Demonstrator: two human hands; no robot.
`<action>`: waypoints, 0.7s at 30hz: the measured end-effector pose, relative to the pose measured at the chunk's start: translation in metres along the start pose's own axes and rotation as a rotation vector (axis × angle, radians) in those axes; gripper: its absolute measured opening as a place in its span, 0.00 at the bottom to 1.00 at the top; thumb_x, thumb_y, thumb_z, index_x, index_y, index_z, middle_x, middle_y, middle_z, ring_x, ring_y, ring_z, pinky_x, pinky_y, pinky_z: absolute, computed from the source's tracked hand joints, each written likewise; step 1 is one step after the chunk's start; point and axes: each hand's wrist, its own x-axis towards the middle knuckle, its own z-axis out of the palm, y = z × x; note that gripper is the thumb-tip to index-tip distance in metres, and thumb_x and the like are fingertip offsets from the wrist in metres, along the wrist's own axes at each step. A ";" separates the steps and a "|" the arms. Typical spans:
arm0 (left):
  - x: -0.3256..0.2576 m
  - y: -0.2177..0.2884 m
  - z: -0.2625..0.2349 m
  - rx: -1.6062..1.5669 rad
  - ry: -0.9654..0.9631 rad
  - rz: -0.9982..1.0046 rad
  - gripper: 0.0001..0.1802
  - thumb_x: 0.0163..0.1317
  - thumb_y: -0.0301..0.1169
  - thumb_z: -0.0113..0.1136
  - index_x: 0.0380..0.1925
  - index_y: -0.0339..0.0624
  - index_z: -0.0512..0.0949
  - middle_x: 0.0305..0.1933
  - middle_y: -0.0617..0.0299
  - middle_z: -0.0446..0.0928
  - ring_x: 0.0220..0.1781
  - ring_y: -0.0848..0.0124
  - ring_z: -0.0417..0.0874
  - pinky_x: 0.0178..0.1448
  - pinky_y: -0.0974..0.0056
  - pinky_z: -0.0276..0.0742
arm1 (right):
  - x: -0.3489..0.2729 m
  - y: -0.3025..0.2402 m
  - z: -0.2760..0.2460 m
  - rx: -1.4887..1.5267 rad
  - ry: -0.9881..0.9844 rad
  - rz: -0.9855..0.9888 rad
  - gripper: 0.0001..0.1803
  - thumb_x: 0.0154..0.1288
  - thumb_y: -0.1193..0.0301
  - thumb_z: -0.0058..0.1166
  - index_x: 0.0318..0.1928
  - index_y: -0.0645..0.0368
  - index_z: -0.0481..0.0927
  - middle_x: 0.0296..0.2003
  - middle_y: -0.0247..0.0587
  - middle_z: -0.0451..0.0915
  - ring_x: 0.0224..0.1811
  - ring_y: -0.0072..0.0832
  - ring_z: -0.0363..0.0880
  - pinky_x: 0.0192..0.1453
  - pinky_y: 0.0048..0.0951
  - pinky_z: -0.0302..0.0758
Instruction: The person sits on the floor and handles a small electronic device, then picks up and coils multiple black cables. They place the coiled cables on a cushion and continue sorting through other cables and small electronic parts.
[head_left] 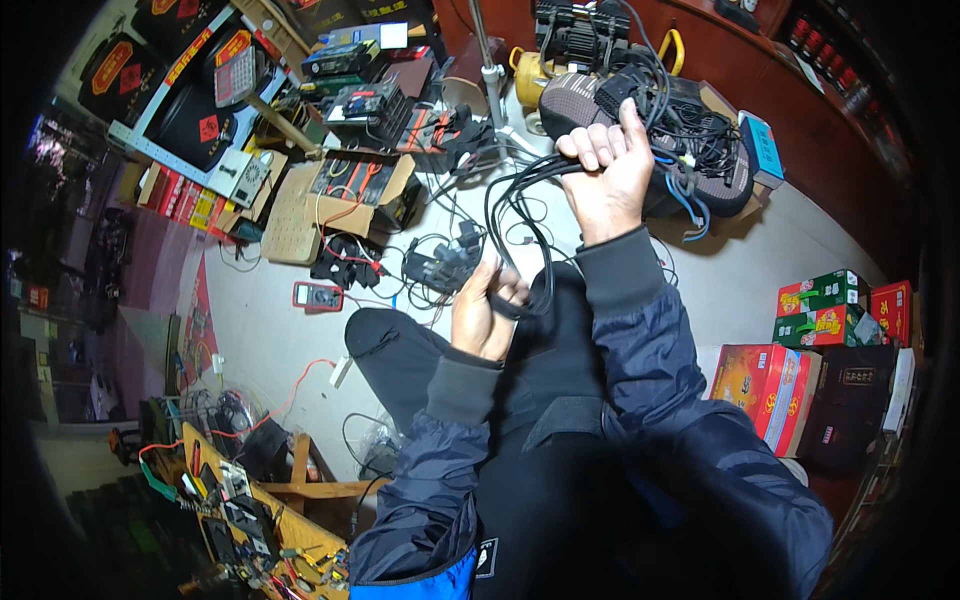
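Observation:
A looped bundle of black cable (543,240) stretches between my two hands above my lap. My right hand (608,175), palm up with the thumb raised, has its fingers curled around the upper end of the loops. Lower and to the left, my left hand (484,310) closes on the bottom of the same loops; its fingertips are slightly blurred. Just beyond the left hand, a heap of black adapters and cords (445,265) lies on the pale floor. More tangled black cables (690,125) rest on a patterned cushioned seat past my right hand.
A red multimeter (318,296) lies on the floor at left. Behind it stands an open cardboard box (378,205) of batteries with wires. A wooden bench (300,520) covered with tools is at lower left. Red and green boxes (820,310) are stacked at right.

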 end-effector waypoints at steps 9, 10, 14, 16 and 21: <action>0.008 0.027 0.031 -0.356 -0.119 0.034 0.23 0.75 0.44 0.57 0.50 0.32 0.76 0.55 0.49 0.81 0.60 0.58 0.81 0.72 0.52 0.73 | -0.097 0.027 -0.028 0.113 -0.139 0.422 0.32 0.78 0.54 0.48 0.13 0.44 0.56 0.11 0.24 0.54 0.15 0.23 0.57 0.42 0.34 0.70; 0.008 0.030 0.032 -0.361 -0.022 0.141 0.15 0.74 0.38 0.60 0.44 0.35 0.76 0.43 0.58 0.82 0.48 0.65 0.83 0.65 0.55 0.77 | -0.105 0.029 -0.034 0.092 -0.124 0.443 0.32 0.77 0.53 0.50 0.13 0.43 0.57 0.10 0.23 0.54 0.15 0.23 0.58 0.42 0.35 0.71; 0.002 0.052 0.030 -0.636 -0.216 0.143 0.12 0.72 0.30 0.60 0.29 0.47 0.70 0.22 0.73 0.64 0.20 0.79 0.62 0.45 0.64 0.76 | -0.115 0.026 -0.056 0.091 0.029 0.481 0.20 0.76 0.55 0.52 0.28 0.52 0.72 0.20 0.30 0.67 0.30 0.27 0.70 0.61 0.45 0.73; -0.002 0.061 0.030 -0.624 -0.308 0.175 0.14 0.72 0.30 0.60 0.27 0.48 0.68 0.20 0.73 0.63 0.16 0.79 0.59 0.40 0.65 0.73 | -0.115 0.024 -0.065 0.036 0.253 0.451 0.16 0.74 0.57 0.57 0.39 0.58 0.76 0.25 0.31 0.72 0.36 0.29 0.76 0.61 0.44 0.75; -0.008 0.061 0.034 -0.380 -0.455 0.321 0.12 0.72 0.31 0.57 0.48 0.33 0.78 0.16 0.72 0.63 0.13 0.79 0.57 0.35 0.69 0.67 | -0.109 0.023 -0.075 0.013 0.224 0.448 0.17 0.73 0.60 0.62 0.44 0.63 0.76 0.29 0.31 0.75 0.36 0.25 0.78 0.58 0.37 0.79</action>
